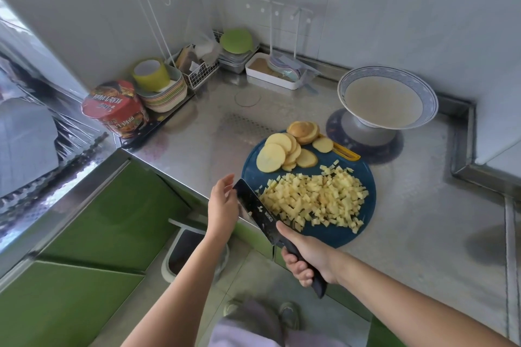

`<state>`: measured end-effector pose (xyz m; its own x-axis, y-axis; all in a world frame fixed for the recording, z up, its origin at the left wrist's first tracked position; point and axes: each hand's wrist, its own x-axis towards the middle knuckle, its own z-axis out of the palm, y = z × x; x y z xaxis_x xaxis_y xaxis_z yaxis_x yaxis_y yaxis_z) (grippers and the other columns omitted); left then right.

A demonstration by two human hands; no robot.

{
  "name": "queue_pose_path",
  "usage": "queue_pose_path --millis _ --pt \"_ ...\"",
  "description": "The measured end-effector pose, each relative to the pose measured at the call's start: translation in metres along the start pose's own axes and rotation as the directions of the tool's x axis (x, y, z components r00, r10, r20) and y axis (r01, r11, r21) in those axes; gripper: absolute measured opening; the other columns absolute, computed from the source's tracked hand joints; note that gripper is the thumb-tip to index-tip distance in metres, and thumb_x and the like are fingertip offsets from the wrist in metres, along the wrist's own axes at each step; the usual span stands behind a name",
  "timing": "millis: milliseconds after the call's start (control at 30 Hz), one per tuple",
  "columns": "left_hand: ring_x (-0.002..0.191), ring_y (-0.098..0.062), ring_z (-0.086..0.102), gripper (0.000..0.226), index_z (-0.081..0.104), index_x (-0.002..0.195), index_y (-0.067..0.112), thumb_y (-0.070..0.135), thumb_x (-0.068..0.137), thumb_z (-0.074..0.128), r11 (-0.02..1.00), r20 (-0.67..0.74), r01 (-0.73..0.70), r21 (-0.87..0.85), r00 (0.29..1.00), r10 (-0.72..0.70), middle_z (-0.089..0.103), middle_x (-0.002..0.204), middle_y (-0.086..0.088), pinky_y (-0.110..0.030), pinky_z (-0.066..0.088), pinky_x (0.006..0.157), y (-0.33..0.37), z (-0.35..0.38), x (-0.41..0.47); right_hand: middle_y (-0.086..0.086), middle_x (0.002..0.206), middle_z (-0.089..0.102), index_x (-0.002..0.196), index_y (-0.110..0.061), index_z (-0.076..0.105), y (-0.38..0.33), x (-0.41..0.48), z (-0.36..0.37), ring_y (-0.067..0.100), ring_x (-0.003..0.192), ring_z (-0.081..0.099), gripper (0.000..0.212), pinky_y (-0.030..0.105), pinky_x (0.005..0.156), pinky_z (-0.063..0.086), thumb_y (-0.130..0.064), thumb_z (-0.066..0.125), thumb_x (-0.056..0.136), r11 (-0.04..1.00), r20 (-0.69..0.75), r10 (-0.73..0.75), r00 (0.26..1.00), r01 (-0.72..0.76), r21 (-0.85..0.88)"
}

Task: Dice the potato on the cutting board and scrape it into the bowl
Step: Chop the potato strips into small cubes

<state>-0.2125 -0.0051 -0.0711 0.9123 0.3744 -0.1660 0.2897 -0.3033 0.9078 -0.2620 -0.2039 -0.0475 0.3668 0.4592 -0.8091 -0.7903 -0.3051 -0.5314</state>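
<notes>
Black is the handle that the fingers (298, 267) of the right hand (308, 258) curl fully around. The knife (258, 210) is therefore gripped firmly, with its blade lifted and tilted at the near left edge of the cutting board (337, 236). Some small potato bits stick on the flat of the blade.

The left hand (222, 205) holds nothing. Its fingers (225, 182) are straight and relaxed, just beside the blade's flat side. I judge they are placed there to wipe the stuck bits off, but I cannot tell if they touch the steel.

Just beyond the blade, the diced potato (315, 200) lies in a wide heap on the near half of the blue board. On the far half, the potato slices (282, 152) lean on each other in an overlapped row, not yet diced.

The bowl (342, 93) stands on the table (423, 205) past the board's far right edge, near it. It seems to hold a pale liquid. The dicing looks partly done and the scraping not started.
</notes>
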Motion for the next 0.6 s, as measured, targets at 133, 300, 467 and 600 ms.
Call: queue_pose_path --millis 133,300,467,600 --pt "0.117 -0.007 0.05 0.039 0.048 0.136 0.018 0.007 0.099 0.041 0.999 0.049 -0.031 0.024 0.998 0.03 0.051 0.137 0.002 -0.024 0.041 0.098 -0.007 0.003 0.002 -0.002 0.047 0.027 0.054 -0.019 0.036 -0.004 0.003 -0.003 0.011 0.037 0.023 0.068 0.022 0.04 0.023 -0.082 0.045 0.077 1.0 -0.069 -0.004 0.998 0.005 0.005" --pt "0.116 -0.005 0.048 0.037 0.048 0.136 0.018 0.01 0.101 0.04 0.996 0.098 -0.067 0.066 0.993 0.06 0.049 0.138 -0.001 -0.021 0.042 0.093 0.001 0.003 -0.001 -0.001 0.049 0.029 0.055 -0.019 0.039 -0.006 -0.004 -0.013 0.012 0.039 0.024 0.067 0.024 0.041 0.024 -0.081 0.046 0.079 0.999 -0.139 -0.033 0.99 0.034 0.005" --pt "0.144 -0.015 0.021 0.05 0.031 0.148 0.025 0.034 0.1 0.041 0.926 0.165 -0.27 0.262 0.958 0.233 0.025 0.156 0.002 -0.033 0.025 0.115 0.007 0.009 -0.016 0.0 0.049 0.028 0.055 -0.018 0.038 -0.007 -0.022 -0.02 0.013 0.038 0.024 0.068 0.024 0.041 0.024 -0.081 0.042 0.079 0.999 -0.121 -0.038 0.992 0.037 -0.006" --pt "0.146 -0.018 -0.017 0.059 0.004 0.152 0.039 0.057 0.098 0.021 0.699 0.371 -0.605 0.381 0.793 0.483 -0.014 0.16 0.005 -0.032 -0.014 0.118 0.014 0.026 -0.033 0.002 0.05 0.027 0.055 -0.016 0.04 -0.02 -0.04 -0.018 0.013 0.037 0.023 0.071 0.023 0.04 0.024 -0.083 0.038 0.079 0.99 -0.108 -0.065 0.992 0.077 0.119"
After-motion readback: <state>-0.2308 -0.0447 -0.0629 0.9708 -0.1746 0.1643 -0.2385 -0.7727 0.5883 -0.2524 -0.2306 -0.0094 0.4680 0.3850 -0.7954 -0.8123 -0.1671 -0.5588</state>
